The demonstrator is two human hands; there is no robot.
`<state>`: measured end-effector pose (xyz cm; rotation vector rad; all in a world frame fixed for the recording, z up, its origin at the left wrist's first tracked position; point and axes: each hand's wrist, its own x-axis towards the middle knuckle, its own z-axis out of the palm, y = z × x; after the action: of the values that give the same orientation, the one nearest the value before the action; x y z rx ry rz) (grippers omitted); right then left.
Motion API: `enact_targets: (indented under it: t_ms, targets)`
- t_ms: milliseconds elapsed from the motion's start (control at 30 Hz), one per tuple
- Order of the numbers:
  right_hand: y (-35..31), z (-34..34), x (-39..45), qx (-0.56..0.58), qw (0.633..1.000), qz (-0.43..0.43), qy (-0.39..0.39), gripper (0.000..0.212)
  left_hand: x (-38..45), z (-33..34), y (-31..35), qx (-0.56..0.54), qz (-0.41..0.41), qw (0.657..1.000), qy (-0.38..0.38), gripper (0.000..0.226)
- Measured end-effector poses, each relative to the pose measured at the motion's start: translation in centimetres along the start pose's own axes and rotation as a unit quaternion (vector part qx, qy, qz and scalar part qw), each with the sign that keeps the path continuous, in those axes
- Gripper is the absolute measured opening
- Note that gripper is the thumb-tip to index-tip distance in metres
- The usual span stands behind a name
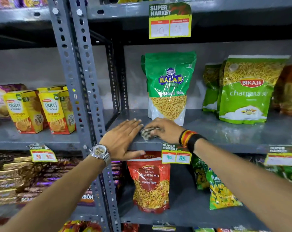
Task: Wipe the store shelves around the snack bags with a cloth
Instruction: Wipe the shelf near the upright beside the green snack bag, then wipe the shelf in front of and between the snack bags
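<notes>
A small crumpled brown-and-white cloth [147,132] lies on the grey metal shelf [225,129], pressed under my right hand [165,129], whose fingers curl over it. My left hand [123,139] rests flat beside it on the shelf's front edge, fingers spread, thumb hanging over the lip. Directly behind both hands a green Balaji snack bag [168,84] stands upright. Two green Bikaji bags [244,91] stand further right on the same shelf.
A perforated grey upright post [85,91] stands left of my hands. Yellow biscuit boxes [41,111] fill the left shelf. Below hang price tags [176,155], a red Navratan Mix bag [150,183] and a green-yellow bag [220,190]. A yellow tag [170,20] hangs above.
</notes>
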<state>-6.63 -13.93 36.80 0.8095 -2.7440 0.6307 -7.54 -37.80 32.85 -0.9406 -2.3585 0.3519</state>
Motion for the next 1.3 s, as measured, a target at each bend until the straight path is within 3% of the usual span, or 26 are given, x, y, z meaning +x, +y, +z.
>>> enact_targets:
  t_ms: [167,333,467,567,733,800,867,933,1067,1200,1233,1300]
  targets:
    - [1.4,-3.5,-3.2,0.058,0.988,-0.044,-0.134,0.029,-0.5,0.6,-0.5,0.035,0.016,0.999,-0.016,0.116]
    - [5.9,-5.2,-3.6,0.028,0.998,0.057,0.019,0.03,1.5,0.1,0.2,-0.056,-0.033,0.995,-0.073,0.119]
    - [6.8,-2.6,-3.1,-0.013,0.996,0.077,0.05,0.029,3.2,0.6,0.2,-0.118,-0.034,0.983,-0.137,0.126]
    - [6.3,-2.9,-3.1,-0.019,0.996,0.086,0.032,0.029,3.3,1.1,0.0,-0.14,-0.027,0.979,-0.143,0.132]
    - [4.3,-5.2,-6.7,0.048,0.993,-0.003,-0.105,0.026,3.3,1.9,-0.1,-0.153,-0.034,0.978,-0.134,0.133]
    - [4.4,-6.5,-7.2,0.056,0.995,0.011,-0.079,0.026,3.4,2.1,0.0,-0.155,-0.031,0.979,-0.127,0.131]
    - [5.3,-6.7,-6.1,0.078,0.995,0.061,0.016,0.024,3.4,2.0,0.1,-0.15,-0.022,0.981,-0.124,0.131]
    - [5.6,-5.6,-4.2,0.072,0.99,0.107,0.05,0.028,3.3,1.8,0.0,-0.148,-0.021,0.981,-0.126,0.13]
    - [4.9,-3.5,-3.8,0.0,0.993,0.117,0.002,0.031,3.1,1.6,0.0,-0.153,-0.022,0.979,-0.133,0.129]
    - [4.2,-6.7,-7.7,0.041,0.987,0.073,-0.14,0.029,3.2,1.4,0.1,-0.157,-0.023,0.978,-0.135,0.13]
    - [4.2,-7.7,-8.3,0.056,0.984,0.081,-0.15,0.03,3.2,1.3,0.1,-0.159,-0.022,0.978,-0.134,0.128]
    - [5.3,-8.9,-8.6,0.071,0.987,0.113,-0.087,0.031,3.2,1.1,0.2,-0.159,-0.017,0.978,-0.132,0.123]
